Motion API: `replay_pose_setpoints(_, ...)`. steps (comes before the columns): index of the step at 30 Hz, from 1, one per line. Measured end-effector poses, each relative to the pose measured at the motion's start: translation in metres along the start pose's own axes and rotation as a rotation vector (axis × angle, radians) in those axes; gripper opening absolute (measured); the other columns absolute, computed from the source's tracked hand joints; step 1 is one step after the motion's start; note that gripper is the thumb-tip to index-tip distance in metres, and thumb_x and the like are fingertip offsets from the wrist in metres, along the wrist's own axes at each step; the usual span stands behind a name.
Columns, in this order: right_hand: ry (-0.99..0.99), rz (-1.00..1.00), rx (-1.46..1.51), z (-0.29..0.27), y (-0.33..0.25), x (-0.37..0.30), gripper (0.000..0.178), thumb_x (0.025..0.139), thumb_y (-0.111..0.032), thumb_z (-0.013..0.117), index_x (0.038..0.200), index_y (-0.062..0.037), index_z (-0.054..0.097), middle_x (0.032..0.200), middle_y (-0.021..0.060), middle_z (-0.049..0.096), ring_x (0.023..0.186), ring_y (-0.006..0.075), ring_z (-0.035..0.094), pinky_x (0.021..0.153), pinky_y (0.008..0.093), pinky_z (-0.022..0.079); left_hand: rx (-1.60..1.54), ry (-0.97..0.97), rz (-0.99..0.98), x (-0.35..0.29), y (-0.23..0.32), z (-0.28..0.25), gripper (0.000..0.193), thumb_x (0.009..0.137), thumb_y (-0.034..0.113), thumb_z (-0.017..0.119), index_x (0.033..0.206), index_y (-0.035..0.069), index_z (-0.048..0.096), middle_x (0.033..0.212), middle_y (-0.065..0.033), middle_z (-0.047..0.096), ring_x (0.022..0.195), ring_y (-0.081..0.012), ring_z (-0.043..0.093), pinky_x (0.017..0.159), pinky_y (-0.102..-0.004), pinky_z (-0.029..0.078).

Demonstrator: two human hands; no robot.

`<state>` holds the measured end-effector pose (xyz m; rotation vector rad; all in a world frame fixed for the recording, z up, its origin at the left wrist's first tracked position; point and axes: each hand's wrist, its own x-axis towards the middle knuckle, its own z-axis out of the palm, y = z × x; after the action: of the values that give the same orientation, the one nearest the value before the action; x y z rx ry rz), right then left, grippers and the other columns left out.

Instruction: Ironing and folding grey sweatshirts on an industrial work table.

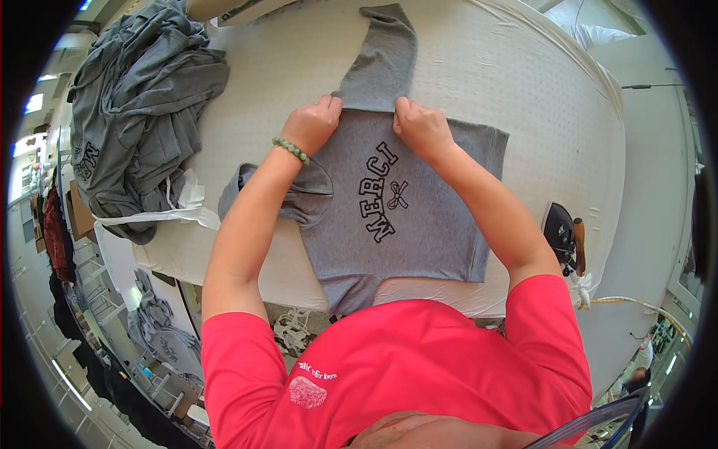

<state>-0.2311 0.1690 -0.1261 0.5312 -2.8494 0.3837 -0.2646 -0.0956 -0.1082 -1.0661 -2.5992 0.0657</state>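
A grey hooded sweatshirt [441, 217] with dark lettering and a small bow on its chest lies flat on a pale padded table, turned sideways with its hood to the left. One sleeve stretches away toward the far edge; the other hangs toward my body. My left hand [313, 126], with a green bead bracelet at the wrist, pinches the cloth at the left end of the far sleeve's seam. At that seam's right end, my right hand [424, 129] grips the same sweatshirt with closed fingers. The cloth between both hands runs straight.
A heap of grey sweatshirts [142, 105] lies on the table's left, with a white strip of cloth [161, 217] by it. An iron [559, 233] with a wooden handle stands at the right edge, its hose [636, 301] trailing off. More grey garments [161, 325] lie lower left.
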Motion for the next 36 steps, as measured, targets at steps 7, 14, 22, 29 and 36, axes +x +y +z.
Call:
replay_pose_setpoints(7, 0.031, -0.173, -0.037, -0.003, -0.006, -0.002, 0.013, 0.093, -0.012, 0.06, 0.084, -0.0086, 0.052, 0.067, 0.0103, 0.064, 0.059, 0.0289, 0.07, 0.051, 0.0408, 0.055, -0.057, 0.052, 0.029, 0.0, 0.002, -0.005, 0.007, 0.091, 0.013, 0.062, 0.089, 0.012, 0.055, 0.082, -0.0056, 0.062, 0.059, -0.0218, 0.068, 0.051, -0.0348, 0.056)
replay_pose_setpoints(14, -0.035, -0.12, -0.057, 0.003, -0.011, 0.007, 0.01, 0.093, -0.013, 0.06, 0.087, -0.0093, 0.054, 0.069, 0.0092, 0.067, 0.06, 0.0288, 0.071, 0.051, 0.041, 0.056, -0.013, 0.002, -0.028, 0.002, 0.006, 0.001, 0.005, 0.089, 0.012, 0.061, 0.092, 0.013, 0.057, 0.081, -0.004, 0.061, 0.062, -0.0198, 0.069, 0.052, -0.0333, 0.056)
replay_pose_setpoints(22, 0.056, -0.121, 0.005, 0.004, -0.006, 0.002, 0.012, 0.093, -0.013, 0.06, 0.084, -0.0084, 0.054, 0.064, 0.0113, 0.066, 0.056, 0.0302, 0.069, 0.05, 0.0433, 0.055, -0.131, 0.095, 0.097, 0.007, 0.016, -0.005, 0.007, 0.088, 0.014, 0.062, 0.088, 0.014, 0.055, 0.079, -0.0026, 0.06, 0.061, -0.0182, 0.068, 0.049, -0.033, 0.055)
replay_pose_setpoints(29, -0.026, -0.082, -0.084, 0.002, -0.01, 0.005, 0.009, 0.093, -0.01, 0.058, 0.085, -0.0086, 0.054, 0.068, 0.0097, 0.068, 0.059, 0.0303, 0.07, 0.054, 0.0421, 0.056, -0.048, -0.02, 0.002, 0.014, 0.027, 0.003, 0.013, 0.088, 0.014, 0.061, 0.1, 0.01, 0.066, 0.083, -0.0023, 0.063, 0.066, -0.0167, 0.07, 0.054, -0.0314, 0.056)
replay_pose_setpoints(36, -0.223, -0.064, -0.098, -0.024, -0.041, 0.005, 0.006, 0.09, -0.008, 0.059, 0.093, -0.0051, 0.062, 0.091, 0.0103, 0.072, 0.086, 0.026, 0.075, 0.069, 0.0414, 0.06, -0.131, 0.096, -0.039, -0.029, 0.036, -0.009, 0.039, 0.09, 0.016, 0.062, 0.127, 0.007, 0.068, 0.12, -0.007, 0.07, 0.096, -0.0214, 0.068, 0.077, -0.035, 0.056)
